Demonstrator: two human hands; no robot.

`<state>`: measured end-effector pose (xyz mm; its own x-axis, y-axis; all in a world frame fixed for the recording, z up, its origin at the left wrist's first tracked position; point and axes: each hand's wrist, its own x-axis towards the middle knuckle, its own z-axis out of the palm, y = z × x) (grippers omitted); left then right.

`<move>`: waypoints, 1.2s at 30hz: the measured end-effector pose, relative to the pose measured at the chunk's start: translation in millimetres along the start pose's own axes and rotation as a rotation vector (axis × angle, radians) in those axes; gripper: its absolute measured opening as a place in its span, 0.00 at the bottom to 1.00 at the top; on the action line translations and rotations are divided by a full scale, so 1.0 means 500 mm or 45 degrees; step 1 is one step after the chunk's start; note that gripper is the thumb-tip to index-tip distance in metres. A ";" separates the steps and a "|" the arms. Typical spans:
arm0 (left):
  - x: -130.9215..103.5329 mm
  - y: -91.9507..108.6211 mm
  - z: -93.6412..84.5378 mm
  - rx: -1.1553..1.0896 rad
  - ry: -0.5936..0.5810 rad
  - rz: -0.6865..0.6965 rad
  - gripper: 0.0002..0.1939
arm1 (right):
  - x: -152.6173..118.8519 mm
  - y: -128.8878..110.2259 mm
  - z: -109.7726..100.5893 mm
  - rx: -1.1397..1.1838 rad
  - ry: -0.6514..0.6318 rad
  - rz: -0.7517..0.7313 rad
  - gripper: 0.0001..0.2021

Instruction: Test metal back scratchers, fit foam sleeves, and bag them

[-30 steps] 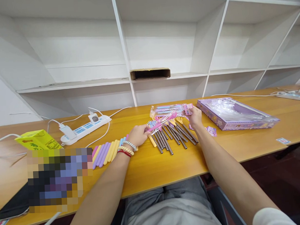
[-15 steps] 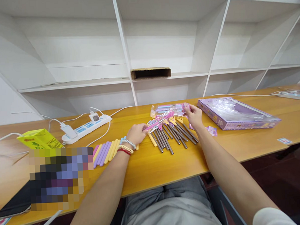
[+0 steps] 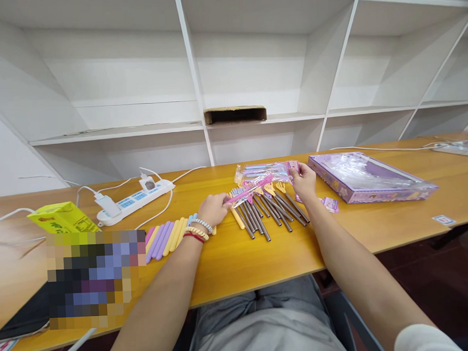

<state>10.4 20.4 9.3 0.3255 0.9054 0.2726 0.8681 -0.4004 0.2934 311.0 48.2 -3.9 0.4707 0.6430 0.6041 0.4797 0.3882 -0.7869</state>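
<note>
From here I see bare desk (image 3: 257, 267) between the metal rods (image 3: 265, 220) and its near edge, with more right of the purple box (image 3: 388, 192). Clear film lies in that box. My left hand's (image 3: 214, 210) fingers pinch the pink wrapped piece (image 3: 251, 190) at its near end; my right hand's (image 3: 304, 180) grasp the card end of the clear packet (image 3: 265, 170) behind it.
</note>
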 end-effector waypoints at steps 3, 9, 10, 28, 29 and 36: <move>0.000 0.001 -0.001 -0.002 0.000 0.009 0.12 | 0.001 0.005 0.002 -0.034 0.046 -0.016 0.15; 0.000 0.002 0.000 -0.006 -0.008 0.002 0.12 | -0.002 0.002 0.002 -0.070 0.131 -0.079 0.10; 0.000 0.002 0.000 -0.005 -0.009 0.008 0.12 | -0.004 0.001 0.002 -0.084 0.139 -0.084 0.09; 0.003 0.003 0.002 -0.015 -0.019 0.032 0.13 | -0.011 0.005 0.010 0.129 0.049 -0.055 0.10; 0.003 0.004 0.002 -0.012 -0.021 0.031 0.13 | -0.010 0.005 0.009 0.118 0.057 -0.036 0.11; 0.001 0.006 0.002 -0.007 -0.025 0.037 0.14 | -0.002 0.001 0.002 0.239 0.085 0.108 0.16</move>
<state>13.5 19.6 9.5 0.3581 0.8958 0.2632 0.8561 -0.4276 0.2902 309.8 48.4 -4.9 0.5547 0.6357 0.5368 0.2929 0.4546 -0.8411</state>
